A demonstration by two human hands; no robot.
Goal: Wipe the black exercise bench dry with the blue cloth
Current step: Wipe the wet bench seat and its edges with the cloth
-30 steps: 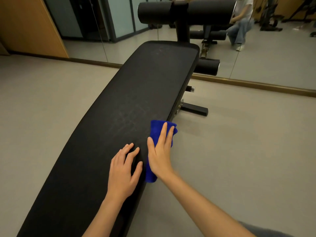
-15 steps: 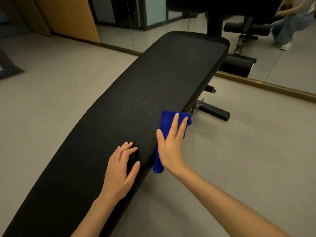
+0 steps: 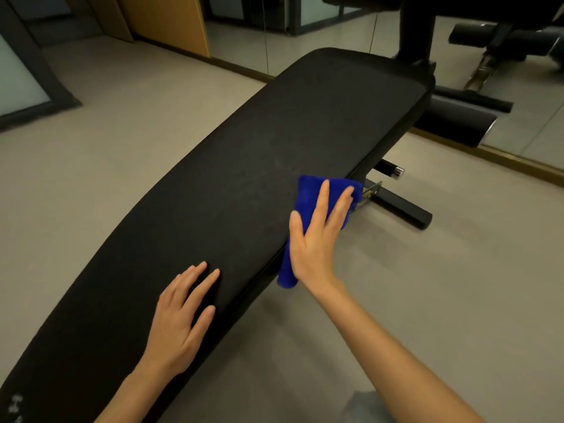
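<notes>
The long black exercise bench (image 3: 232,190) runs from the lower left up to the upper right. A folded blue cloth (image 3: 308,196) hangs over its right side edge. My right hand (image 3: 314,239) presses flat on the cloth with straight fingers, against the bench's side. My left hand (image 3: 180,319) rests flat on the bench top nearer to me, fingers spread and holding nothing. Most of the cloth is hidden under my right hand.
The bench's foot bar (image 3: 399,209) and a chrome-tipped peg (image 3: 392,167) stick out on the floor to the right. Padded rollers (image 3: 457,123) and the upright post (image 3: 416,29) stand at the far end before a wall mirror. Grey floor surrounds the bench.
My right hand has slid the cloth further up along the bench's right edge. The view has swung left and closer; my left hand stays flat on the bench top.
</notes>
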